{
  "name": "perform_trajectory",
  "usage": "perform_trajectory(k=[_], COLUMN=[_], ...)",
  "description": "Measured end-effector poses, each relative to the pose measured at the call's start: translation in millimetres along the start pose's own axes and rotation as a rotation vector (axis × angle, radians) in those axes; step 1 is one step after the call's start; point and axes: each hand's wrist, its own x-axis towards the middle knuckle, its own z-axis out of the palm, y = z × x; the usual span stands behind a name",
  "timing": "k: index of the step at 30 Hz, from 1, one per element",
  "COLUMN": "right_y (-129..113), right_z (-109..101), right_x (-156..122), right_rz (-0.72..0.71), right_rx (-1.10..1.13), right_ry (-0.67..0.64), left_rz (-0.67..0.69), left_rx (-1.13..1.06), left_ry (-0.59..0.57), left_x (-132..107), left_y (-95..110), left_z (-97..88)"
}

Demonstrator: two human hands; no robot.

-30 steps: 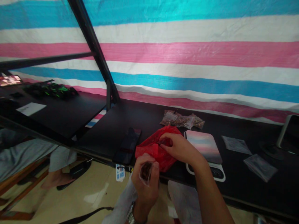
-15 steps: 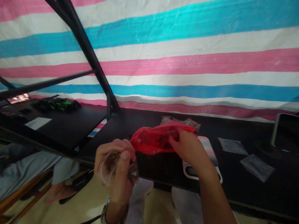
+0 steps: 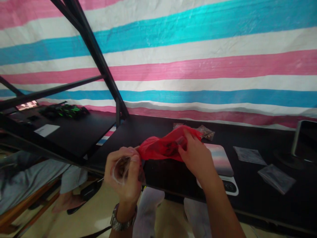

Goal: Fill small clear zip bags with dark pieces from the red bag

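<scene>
My left hand (image 3: pixel 125 175) is closed around a clear plastic bag (image 3: pixel 122 169) with small brownish pieces in it. Its fingertips also meet the left end of a red plastic bag (image 3: pixel 153 148), stretched between my two hands above the table. My right hand (image 3: pixel 194 150) grips the red bag at its right side, thumb and fingers at the opening. Dark contents show inside the bag, too blurred to name. Behind it lie small clear packets (image 3: pixel 207 133) of brownish pieces, partly hidden. Below my right forearm is a white digital scale (image 3: pixel 231 186) with a shiny plate (image 3: pixel 220 160).
Two flat clear packets (image 3: pixel 249 155) lie on the black table (image 3: pixel 148 124) at the right, near a monitor-like stand (image 3: pixel 298 138). A black frame post (image 3: pixel 99 59) rises at the left. Beyond it are a green-and-black model car (image 3: pixel 65 110) and a seated person's leg (image 3: pixel 71 178).
The view has shifted slightly, so things sit a little further right. The red bag has narrowed and folded between my hands. Both hands keep their hold.
</scene>
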Motion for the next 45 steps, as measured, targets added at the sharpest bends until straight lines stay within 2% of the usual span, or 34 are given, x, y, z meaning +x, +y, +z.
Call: perform_trajectory(k=[3, 6, 9, 14, 18, 19, 21, 23, 24, 25, 29, 33, 37, 45], right_y=[1.3, 1.3, -0.1, -0.2, -1.1, -1.9, -3.2, -2.8, -1.4, 0.8, 15.5, 28.0, 29.4, 17.4], right_z=[3.7, 6.8, 12.5, 21.6, 21.9, 21.6, 21.2, 21.5, 22.0, 22.5, 23.9, 24.2, 27.7, 31.9], right_x=[0.3, -3.3, -8.1, -11.4, -12.1, -12.2, -12.5, -12.4, -12.0, -11.3, -7.1, -3.5, -2.6, -3.9], right_rz=[-0.003, -0.075, -0.15, -0.198, -0.183, -0.18, -0.188, -0.206, -0.208, -0.201, -0.14, -0.13, -0.078, 0.019], right_rx=[-0.018, -0.014, -0.002, 0.046, -0.015, -0.027, -0.035, -0.025, -0.017, -0.011, -0.014, 0.025, 0.019, -0.029], right_ry=[-0.032, -0.134, -0.261, -0.321, -0.376, -0.376, -0.371, -0.365, -0.36, -0.355, -0.329, -0.296, -0.236, -0.261], left_rz=[0.031, -0.031, -0.128, -0.133, -0.061, -0.029, -0.052, -0.157, -0.216, -0.273, -0.434, -0.513, -0.539, -0.518], left_rx=[-0.033, 0.062, 0.287, 0.459, 0.567, 0.547, 0.403, 0.251, 0.235, 0.255, 0.282, 0.288, 0.339, 0.336], left_ry=[0.014, 0.072, 0.073, 0.035, 0.023, 0.017, -0.035, -0.397, -0.493, -0.531, -0.455, -0.485, -0.526, -0.503], left_x=[-7.2, -10.5, -10.8, -6.1, -7.8, -9.3, -12.4, -15.5, -17.5, -20.1, -38.8, -61.8, -74.7, -80.1], left_y=[-6.3, -4.5, 4.3, 29.5, 54.1, 58.8, 62.4, 55.5, 48.1, 38.6, -4.6, -31.3, -41.3, -51.3], left_z=[-5.2, -10.7, -14.5, -15.5, -7.6, -3.0, 7.9, 17.4, 20.4, 21.8, 17.2, 14.0, 16.9, 15.0])
